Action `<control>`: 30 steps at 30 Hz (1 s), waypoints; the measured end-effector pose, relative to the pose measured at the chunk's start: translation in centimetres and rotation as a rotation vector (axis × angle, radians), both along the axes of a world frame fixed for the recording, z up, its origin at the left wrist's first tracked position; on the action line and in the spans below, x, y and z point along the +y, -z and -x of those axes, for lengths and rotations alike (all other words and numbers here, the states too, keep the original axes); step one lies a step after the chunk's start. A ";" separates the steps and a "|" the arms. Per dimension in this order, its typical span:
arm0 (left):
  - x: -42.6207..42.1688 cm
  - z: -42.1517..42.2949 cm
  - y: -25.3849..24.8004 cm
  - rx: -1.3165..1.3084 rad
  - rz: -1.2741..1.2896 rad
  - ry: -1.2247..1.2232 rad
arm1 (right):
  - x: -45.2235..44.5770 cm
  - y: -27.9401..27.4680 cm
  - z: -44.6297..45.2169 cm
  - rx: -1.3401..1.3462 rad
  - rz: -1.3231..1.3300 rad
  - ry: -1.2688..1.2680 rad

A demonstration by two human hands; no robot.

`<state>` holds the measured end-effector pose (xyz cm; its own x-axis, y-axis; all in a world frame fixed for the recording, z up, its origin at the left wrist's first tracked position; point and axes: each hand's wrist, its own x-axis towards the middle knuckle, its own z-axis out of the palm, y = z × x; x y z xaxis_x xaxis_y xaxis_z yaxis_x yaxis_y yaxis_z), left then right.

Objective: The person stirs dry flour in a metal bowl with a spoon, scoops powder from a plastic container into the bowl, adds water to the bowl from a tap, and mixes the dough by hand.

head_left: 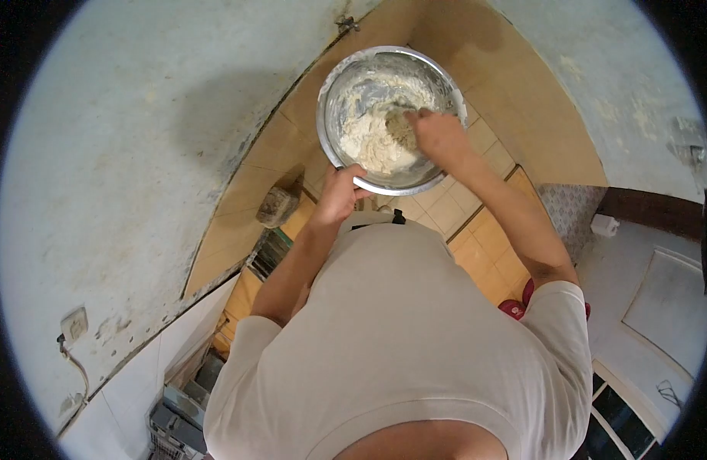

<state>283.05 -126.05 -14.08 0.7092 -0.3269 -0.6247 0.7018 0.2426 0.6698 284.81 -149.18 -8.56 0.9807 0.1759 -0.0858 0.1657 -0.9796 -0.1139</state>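
A round metal bowl (328,146) is held out in front of my body. Inside it lies pale, lumpy dough mixture (369,142), with flour smears up the walls. My left hand (342,195) is closed on the near left part of the bowl's rim, thumb over the edge. Over the right side of the bowl, my right hand (440,138) reaches in with its fingers closed and pointing at the mixture. Something greyish shows at the fingertips, but its kind is not clear. A shadow falls on the mixture below that hand.
Tiled floor (480,261) shows below the bowl. A worn pale wall (139,153) runs along the left, with a socket (74,325) and cable. A stone-like block (277,207) stands beside my left forearm. At right are a light door (660,299) and red items (512,309).
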 end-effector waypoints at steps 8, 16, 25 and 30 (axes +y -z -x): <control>-0.3 -0.3 -0.8 0.036 0.080 -0.021 | -0.3 -4.0 3.7 0.177 -0.116 -0.150; 0.4 0.2 0.2 -0.052 0.055 0.014 | -0.1 -0.3 3.0 0.115 -0.009 0.004; 0.5 0.2 -0.9 -0.022 0.064 0.024 | -0.3 -1.3 2.3 -0.071 -0.027 0.072; 0.2 0.0 -0.9 -0.005 0.044 0.000 | 2.0 -2.7 4.3 0.123 -0.214 -0.084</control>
